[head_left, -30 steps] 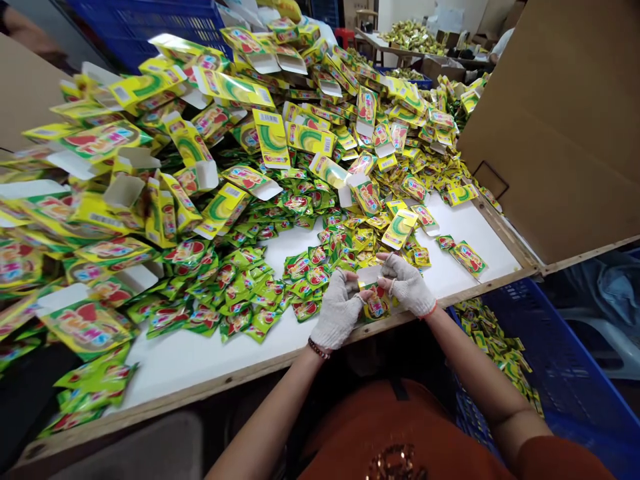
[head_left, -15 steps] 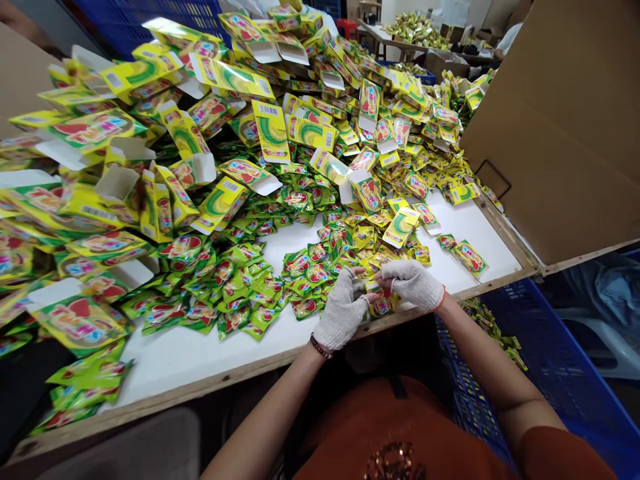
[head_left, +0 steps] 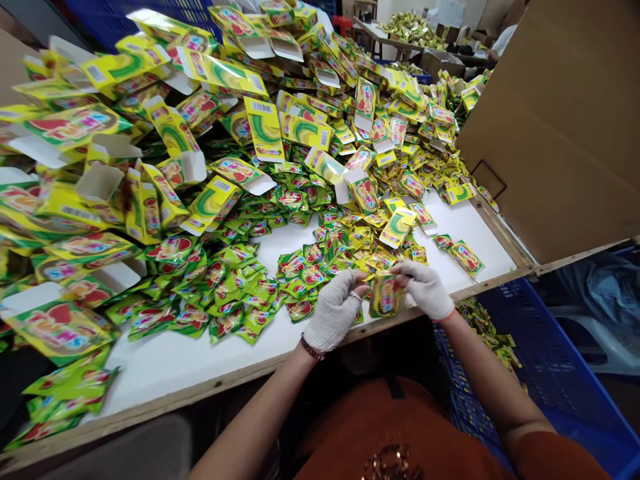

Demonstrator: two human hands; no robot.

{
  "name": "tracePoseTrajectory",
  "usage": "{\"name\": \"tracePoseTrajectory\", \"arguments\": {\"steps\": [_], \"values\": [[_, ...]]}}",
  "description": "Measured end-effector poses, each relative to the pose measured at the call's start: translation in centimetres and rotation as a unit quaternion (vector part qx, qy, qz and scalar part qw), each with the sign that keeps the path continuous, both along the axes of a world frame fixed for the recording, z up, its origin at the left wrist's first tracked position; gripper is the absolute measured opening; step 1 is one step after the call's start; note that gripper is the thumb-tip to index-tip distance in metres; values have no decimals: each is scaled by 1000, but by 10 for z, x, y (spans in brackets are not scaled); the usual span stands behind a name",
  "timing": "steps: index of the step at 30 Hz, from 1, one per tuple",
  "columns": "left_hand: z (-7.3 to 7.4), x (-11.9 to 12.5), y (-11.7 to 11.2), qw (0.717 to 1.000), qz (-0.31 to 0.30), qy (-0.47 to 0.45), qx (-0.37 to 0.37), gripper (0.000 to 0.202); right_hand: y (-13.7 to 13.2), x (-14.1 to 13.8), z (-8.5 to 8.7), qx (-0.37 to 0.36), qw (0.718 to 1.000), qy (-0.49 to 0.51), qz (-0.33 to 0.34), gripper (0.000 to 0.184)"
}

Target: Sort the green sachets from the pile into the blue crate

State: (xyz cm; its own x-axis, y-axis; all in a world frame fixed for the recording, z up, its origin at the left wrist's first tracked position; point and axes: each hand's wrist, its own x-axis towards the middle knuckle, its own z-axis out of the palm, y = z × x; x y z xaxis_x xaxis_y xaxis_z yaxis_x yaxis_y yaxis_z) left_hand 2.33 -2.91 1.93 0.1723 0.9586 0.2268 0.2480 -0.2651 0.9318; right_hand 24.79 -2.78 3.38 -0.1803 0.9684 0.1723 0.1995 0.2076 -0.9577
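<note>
A small yellow-and-green carton (head_left: 385, 295) is held upright between both gloved hands at the near edge of the white worktop (head_left: 200, 353), at about 5 o'clock from the heap of goods. The right hand (head_left: 427, 288) is closed around the carton's right side and top, while the left hand (head_left: 336, 310) is curled loosely, its fingertips (head_left: 361, 277) touching the carton's upper left corner. Green candy sachets (head_left: 235, 287) are spread over the worktop at 9 o'clock from the hands, just beside them. Open, empty cartons (head_left: 165, 133) with white flaps are piled high at 10 to 12 o'clock. A large cardboard box flap (head_left: 560, 133) stands at 2 o'clock, and a blue plastic crate (head_left: 550, 373) holding more sachets is seen below the worktop at 4 o'clock.
</note>
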Motion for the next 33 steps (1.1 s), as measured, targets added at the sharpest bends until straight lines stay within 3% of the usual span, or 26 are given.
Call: {"name": "tracePoseTrajectory", "arguments": {"steps": [4, 5, 7, 10, 12, 14, 17, 20, 23, 25, 29, 33], "values": [[14, -22, 24, 979, 108, 159, 64, 15, -11, 36, 1, -51, 981, 173, -75, 73], [15, -25, 32, 964, 122, 223, 73, 13, -10, 39, 2, -64, 978, 185, -75, 74], [13, -27, 47, 932, 121, 335, 64, 11, -2, 37, 4, -92, 976, 185, -68, 59], [6, -23, 62, 910, 104, 402, 23, 20, 16, 19, 8, -102, 983, 147, -45, 45], [2, -19, 63, 922, 102, 374, 17, 15, 28, 6, 9, -89, 991, 92, -34, 44], [3, -18, 59, 945, 108, 310, 20, 6, 38, -3, 9, -48, 996, -42, -56, 37], [8, -18, 48, 976, 118, 181, -6, 12, 49, -12, 4, 1, 948, -292, -123, 21], [11, -18, 39, 990, 115, 30, -77, 21, 52, -18, -5, 3, 905, -401, -139, 22], [11, -15, 32, 978, 101, -84, -162, 41, 48, -18, -9, 32, 928, -349, -128, 8], [10, -13, 28, 969, 98, -123, -191, 49, 43, -17, -7, 19, 958, -258, -127, 14], [8, -6, 24, 964, 83, -163, -195, 47, 30, -19, 7, -53, 990, -105, -73, 17], [5, 4, 19, 962, 43, -187, -194, 42, 27, -28, 19, -33, 994, -105, -23, 16]]}}
